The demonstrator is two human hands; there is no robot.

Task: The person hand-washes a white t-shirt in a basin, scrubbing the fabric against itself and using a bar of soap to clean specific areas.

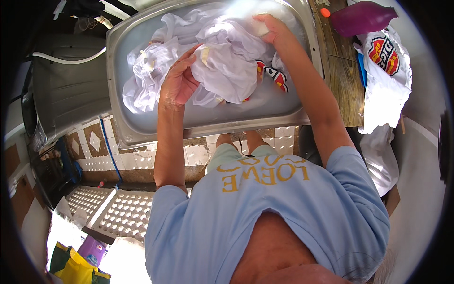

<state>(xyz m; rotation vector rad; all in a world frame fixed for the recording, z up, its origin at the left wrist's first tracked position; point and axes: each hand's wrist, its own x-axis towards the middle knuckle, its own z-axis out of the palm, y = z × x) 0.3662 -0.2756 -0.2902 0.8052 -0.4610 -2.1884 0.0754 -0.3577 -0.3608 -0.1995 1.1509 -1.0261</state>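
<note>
In the steel basin [124, 118] of cloudy water at the top of the view, both hands deep in a heap of white cloth [222, 61]. Left hand [178, 81] on the near side of the heap, grip closed on a fold of the wet cloth, fingers curled into it. Right hand [267, 27] at the far side of the basin, grip closed around a small pale lump, maybe soap [260, 28], pressed onto the same cloth. Red, black and white printed patch [275, 75] of fabric poking out beneath the heap, just by the right forearm. To the right of the basin, a wooden tabletop [340, 80] with a purple bottle [362, 18] lying near its far end and a small orange cap [325, 12] beside it. Over the tabletop's right edge, another white garment [385, 80] with a red and yellow print, hanging down. Left of the basin, a grey tub [66, 94] with a white hose [66, 59]; below, tiled wall and perforated white mats [118, 213] on the floor.
</note>
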